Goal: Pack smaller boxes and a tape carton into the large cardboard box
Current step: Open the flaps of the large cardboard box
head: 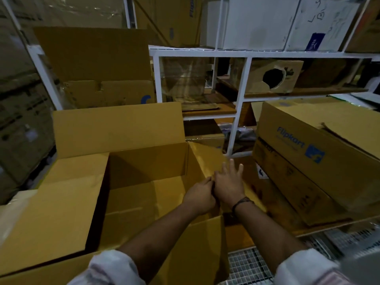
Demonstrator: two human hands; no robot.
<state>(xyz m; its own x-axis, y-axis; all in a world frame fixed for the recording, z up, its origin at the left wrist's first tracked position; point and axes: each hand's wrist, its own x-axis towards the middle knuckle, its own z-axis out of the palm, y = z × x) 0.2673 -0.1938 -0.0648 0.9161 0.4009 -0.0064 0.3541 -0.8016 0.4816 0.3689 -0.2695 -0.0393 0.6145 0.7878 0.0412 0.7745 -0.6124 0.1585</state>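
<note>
The large cardboard box (144,167) stands open in front of me, its inside bare. Its back flap stands up, the left flap lies folded out, and the near flap hangs down by my arms. My left hand (200,197) is closed on the edge of the right flap (207,159) at the box's right wall. My right hand (228,183) rests flat on that same flap from outside, fingers spread. A stack of brown Flipkart boxes (320,147) sits to the right. No tape carton is identifiable.
A white metal rack (239,95) stands behind, with cartons and a torn box (275,79) on its shelves. More flattened and standing cartons (94,64) lean at the back left. A wire mesh surface (248,266) lies at the lower right.
</note>
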